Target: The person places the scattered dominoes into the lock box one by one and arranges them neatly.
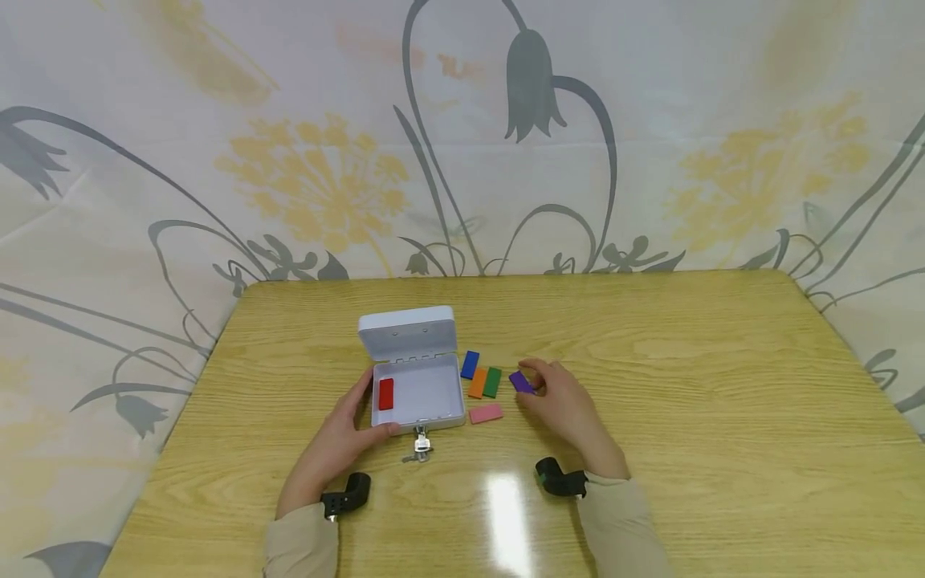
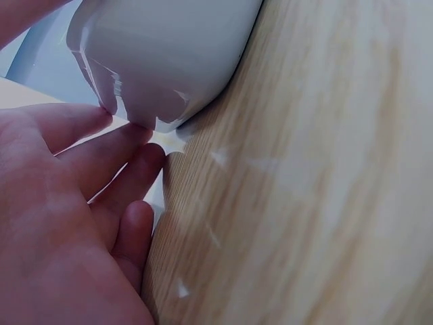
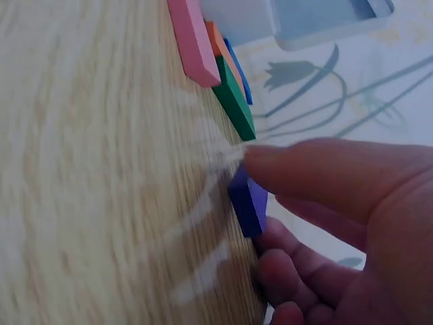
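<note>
A small white cash box (image 1: 419, 429) stands with its lid raised, and one red block (image 1: 386, 393) lies inside at the left. My left hand (image 1: 340, 441) holds the box by its left side, thumb along the front edge and fingers at the left wall. In the left wrist view its fingertips (image 2: 139, 132) touch the box's corner. On the right, my right hand (image 1: 564, 401) has a purple block (image 3: 249, 203) between thumb and fingers, close over the table. Left of that hand lie a green block (image 1: 492, 383), an orange block (image 1: 478, 383), a blue block (image 1: 470, 365) and a pink block (image 1: 486, 413).
Keys (image 1: 419, 456) hang from the lock on the box's front. The lid (image 1: 408, 333) leans back behind the box. A patterned cloth (image 1: 462, 160) rises along the back edge of the wooden table (image 1: 723, 385). Each wrist carries a black camera mount (image 1: 560, 479).
</note>
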Demonstrator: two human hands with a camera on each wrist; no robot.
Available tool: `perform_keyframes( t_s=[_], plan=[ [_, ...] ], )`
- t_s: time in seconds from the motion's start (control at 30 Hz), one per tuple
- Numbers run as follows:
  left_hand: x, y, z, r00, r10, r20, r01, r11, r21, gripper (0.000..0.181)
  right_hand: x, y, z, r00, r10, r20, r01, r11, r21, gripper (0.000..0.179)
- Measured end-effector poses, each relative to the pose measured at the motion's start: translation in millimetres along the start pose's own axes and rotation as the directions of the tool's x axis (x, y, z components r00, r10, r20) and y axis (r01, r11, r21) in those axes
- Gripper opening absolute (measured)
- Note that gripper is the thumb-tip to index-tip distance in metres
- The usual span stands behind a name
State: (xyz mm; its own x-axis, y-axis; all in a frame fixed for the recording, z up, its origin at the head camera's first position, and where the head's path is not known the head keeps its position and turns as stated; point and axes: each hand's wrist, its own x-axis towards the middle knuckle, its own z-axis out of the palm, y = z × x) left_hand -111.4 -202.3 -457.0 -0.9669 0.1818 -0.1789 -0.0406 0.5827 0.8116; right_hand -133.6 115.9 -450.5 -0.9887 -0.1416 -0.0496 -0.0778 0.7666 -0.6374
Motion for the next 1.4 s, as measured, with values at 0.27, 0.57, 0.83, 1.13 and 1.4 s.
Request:
perform_keyframes(
  t_s=[0.27, 0.57, 0.83, 1.13, 1.4],
  plan=[
    [-0.3, 0.2, -0.2, 1.0, -0.013, 0.006, 0.013, 1.0, 0.002, 0.098, 1.6, 3.8, -4.8, 0.995, -0.076, 0.061, 0.076, 0.997, 0.009, 0.046],
    [0.4, 0.4, 0.3, 1.0, 0.006, 0.001, -0.006, 1.0, -0.001, 0.098, 1.8, 2.6, -3.7, 0.996, -0.065, 0.063, 0.066, 0.998, -0.022, 0.05],
    [-0.1, 1.3, -0.1, 1.0, 0.015, -0.001, -0.015, 1.0, -0.009, 0.098, 1.0, 1.1, -4.3, 0.996, -0.065, 0.067, 0.067, 0.997, -0.028, 0.047],
    [-1.7, 1.8, -2.4, 1.0, 0.017, -0.001, -0.017, 1.0, 0.011, 0.099, -1.4, -1.3, -2.6, 0.995, -0.054, 0.087, 0.058, 0.998, -0.04, 0.043],
    [-0.5, 2.4, -0.4, 1.0, 0.014, 0.001, -0.014, 1.0, 0.019, 0.099, -1.4, 2.1, -3.3, 0.996, -0.042, 0.073, 0.045, 0.998, -0.044, 0.043]
  ],
)
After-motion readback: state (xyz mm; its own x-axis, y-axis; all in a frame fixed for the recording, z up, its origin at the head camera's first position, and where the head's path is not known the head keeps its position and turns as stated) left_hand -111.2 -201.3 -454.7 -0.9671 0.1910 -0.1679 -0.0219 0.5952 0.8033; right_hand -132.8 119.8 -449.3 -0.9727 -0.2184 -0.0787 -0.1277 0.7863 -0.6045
